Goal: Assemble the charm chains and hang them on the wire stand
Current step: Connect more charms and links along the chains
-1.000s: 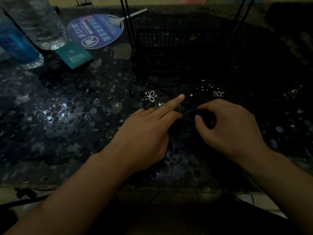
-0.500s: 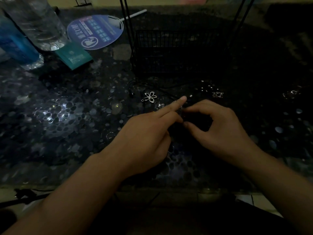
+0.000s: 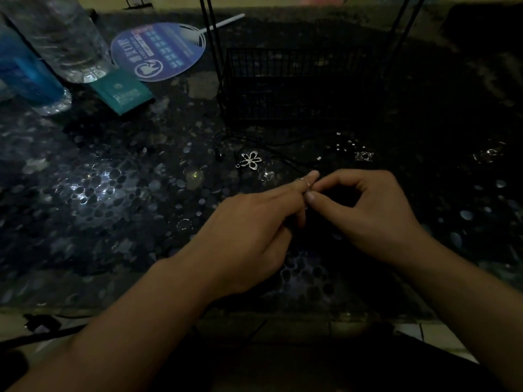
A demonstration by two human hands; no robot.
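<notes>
Left hand [image 3: 249, 230] and right hand [image 3: 368, 213] fingertip to fingertip near the table's [image 3: 113, 193] front edge, pinching a small ring [image 3: 302, 181] between them. Flower charm [image 3: 250, 160] flat just beyond, before the wire stand [image 3: 297, 83] toward the back edge.

Both forearms are bare from the near edge of the picture up to the wrists, with no sleeve, watch or bracelet on either. The left hand [image 3: 249, 230] wears a thin, pale metal ring [image 3: 301, 180] looped round its index finger, close to the fingertip. The right hand [image 3: 370, 213] shows no ring on the fingers that can be seen. Nails on both hands look short and plain. The dim light hides finer detail.
</notes>
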